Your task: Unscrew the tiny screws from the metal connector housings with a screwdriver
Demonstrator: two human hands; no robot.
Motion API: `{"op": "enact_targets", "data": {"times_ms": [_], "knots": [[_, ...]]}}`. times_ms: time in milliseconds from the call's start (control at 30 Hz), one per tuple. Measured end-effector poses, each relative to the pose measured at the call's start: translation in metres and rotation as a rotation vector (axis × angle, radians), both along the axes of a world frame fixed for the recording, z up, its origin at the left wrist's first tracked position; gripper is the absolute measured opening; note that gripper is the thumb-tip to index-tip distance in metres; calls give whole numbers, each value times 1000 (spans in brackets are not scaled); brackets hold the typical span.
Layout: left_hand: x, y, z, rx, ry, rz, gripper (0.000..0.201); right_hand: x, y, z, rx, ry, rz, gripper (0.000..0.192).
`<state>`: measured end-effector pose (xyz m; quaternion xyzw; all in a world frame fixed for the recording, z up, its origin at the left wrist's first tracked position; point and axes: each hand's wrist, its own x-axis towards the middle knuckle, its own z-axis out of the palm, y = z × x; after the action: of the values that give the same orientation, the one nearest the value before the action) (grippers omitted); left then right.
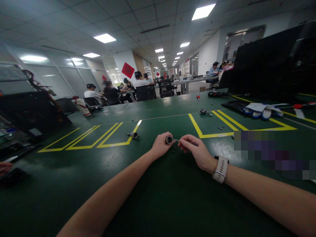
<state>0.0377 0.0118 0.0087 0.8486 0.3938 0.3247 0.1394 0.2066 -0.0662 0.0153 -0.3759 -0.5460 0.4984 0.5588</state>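
Observation:
My left hand point(161, 144) is closed around a round metal part point(169, 140), whose hollow, dark end faces me. In my right hand point(194, 149), pinched between thumb and fingers, is a thin screwdriver point(176, 140). Its slim shaft points left and meets the side of the metal part; whether the tip sits in a hole I cannot make out. Just below the hands lie a few tiny dark pieces point(174, 150) on the green table point(153, 184). A similar metal part with a narrow shaft point(133, 135) lies to the left, and another one point(205, 113) farther back on the right.
Yellow tape point(116, 144) marks boxes on both sides. Several small dark pieces point(221, 127) lie inside the right box. Farther right are white-and-blue gloves point(263, 110) and a large black monitor point(269, 62). A red-tipped screwdriver point(197, 96) lies at the back. Another person's hand point(5, 168) shows at far left.

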Motion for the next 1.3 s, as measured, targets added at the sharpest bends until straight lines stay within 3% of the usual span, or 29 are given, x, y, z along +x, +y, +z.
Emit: {"op": "enact_targets", "data": {"times_ms": [367,600,800,1033,1300], "knots": [[0,-2,2,37,31,20,12,2,-1,2,29,-106,70,17],[1,-1,2,47,50,-19,14,1,0,1,110,-172,-58,18],[1,-1,1,2,6,-19,14,3,-2,1,129,-158,-61,17],[0,0,1,16,-49,-17,13,2,-4,4,91,-129,27,16],[-1,-2,1,-15,-175,-45,18,4,2,1,-81,99,119,14]]}}
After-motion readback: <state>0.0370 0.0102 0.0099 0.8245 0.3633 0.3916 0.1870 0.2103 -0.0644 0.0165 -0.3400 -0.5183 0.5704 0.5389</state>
